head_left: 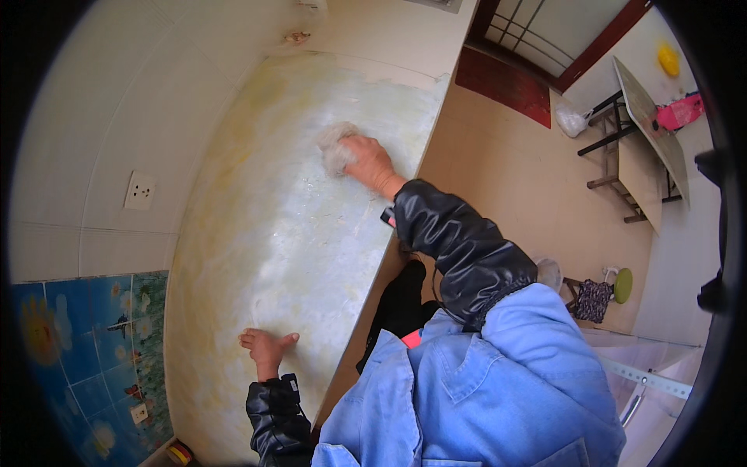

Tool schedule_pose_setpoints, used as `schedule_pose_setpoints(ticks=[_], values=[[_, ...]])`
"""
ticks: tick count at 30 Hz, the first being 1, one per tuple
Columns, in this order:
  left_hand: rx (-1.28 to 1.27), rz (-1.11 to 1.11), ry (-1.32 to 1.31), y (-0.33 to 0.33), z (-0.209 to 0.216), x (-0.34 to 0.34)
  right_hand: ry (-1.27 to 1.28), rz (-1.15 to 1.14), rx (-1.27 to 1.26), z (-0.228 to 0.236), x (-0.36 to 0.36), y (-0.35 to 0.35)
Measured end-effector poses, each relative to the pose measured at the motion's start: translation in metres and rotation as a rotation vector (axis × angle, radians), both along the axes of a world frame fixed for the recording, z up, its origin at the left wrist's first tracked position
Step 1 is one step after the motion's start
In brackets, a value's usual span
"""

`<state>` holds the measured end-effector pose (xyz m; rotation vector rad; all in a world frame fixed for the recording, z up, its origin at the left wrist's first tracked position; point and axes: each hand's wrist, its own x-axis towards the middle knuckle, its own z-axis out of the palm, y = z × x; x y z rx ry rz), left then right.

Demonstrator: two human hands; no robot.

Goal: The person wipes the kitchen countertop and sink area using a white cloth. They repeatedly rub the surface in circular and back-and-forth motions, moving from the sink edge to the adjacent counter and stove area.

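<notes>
A long countertop (pixel 233 226) with a mottled white, grey and yellowish surface runs along the wall, and wet-looking glints show on its middle. My right hand (pixel 372 161) presses a crumpled pale cloth (pixel 338 148) onto the far half of this surface, its fingers closed over the cloth and partly hidden by it. Nearer to me, my left hand (pixel 268 348) rests on the counter with its thumb held apart and nothing in it. Black shiny sleeves cover both forearms.
A socket (pixel 140 191) sits on the tiled wall at left, above blue patterned tiles (pixel 78 350). On the right are the counter's edge, a red mat (pixel 504 87), a white plastic bag (pixel 573 119) and a folded table (pixel 650 124) by the wall. A small object (pixel 296 37) lies at the far end.
</notes>
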<state>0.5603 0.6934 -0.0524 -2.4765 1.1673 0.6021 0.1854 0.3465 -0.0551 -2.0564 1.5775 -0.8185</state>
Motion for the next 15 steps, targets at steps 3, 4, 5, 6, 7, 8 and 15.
schedule_pose_setpoints(ticks=[3, 4, 5, 6, 7, 8, 15], values=[[0.018, 0.017, 0.009, -0.002, 0.005, -0.004, -1.011, 0.016, 0.675, 0.009, -0.033, -0.029], [0.016, 0.022, 0.009, -0.003, 0.006, -0.005, -0.899, -0.004, 0.617, 0.011, -0.043, -0.032], [0.012, 0.032, 0.031, -0.003, 0.008, -0.006, -0.789, -0.001, 0.549, 0.012, -0.051, -0.034], [0.0, 0.036, 0.045, -0.002, 0.009, -0.006, -0.668, -0.036, 0.488, 0.013, -0.057, -0.035], [-0.012, 0.038, 0.06, -0.003, 0.01, -0.007, -0.566, -0.081, 0.326, 0.013, -0.062, -0.034], [-0.007, 0.039, 0.05, -0.004, 0.009, -0.006, -0.45, -0.167, 0.177, 0.012, -0.066, -0.033], [0.03, 0.008, -0.009, -0.004, -0.002, 0.0, 0.102, -0.012, -0.25, 0.014, -0.045, -0.017]])
